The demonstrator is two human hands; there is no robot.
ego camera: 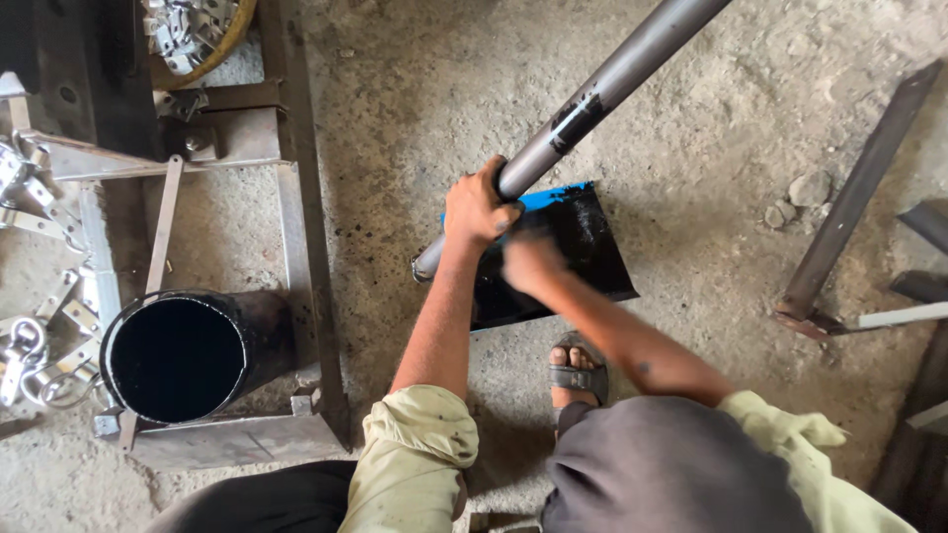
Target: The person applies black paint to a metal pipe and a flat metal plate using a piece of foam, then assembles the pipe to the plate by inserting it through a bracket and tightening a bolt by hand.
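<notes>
One long grey metal pipe slants across the middle of the scene, its lower end down near the concrete floor and its upper length running off the top edge. A black smear marks it partway up. The left hand is wrapped tight around the pipe close to the lower end, fingers curled over the top and clamped on it. Just beside it, the right hand is blurred with motion, so I cannot tell whether its fingers are spread or closed; it sits over the black-stained sheet with a blue edge that lies flat on the floor under the pipe's lower end. Whether the hand touches the sheet is not clear.

Both forearms come out of pale yellowish sleeves. Below the sheet a foot in a grey sandal rests on the floor, toes pointing toward the sheet.

Off to the left stands a black cylindrical drum, open mouth facing up toward the camera, held within a grey metal frame. Shiny metal clamps and brackets are heaped just beside the drum at the left edge. Well apart on the right, a dark angle-iron bar lies diagonally on the floor, with a few small stones near it.
</notes>
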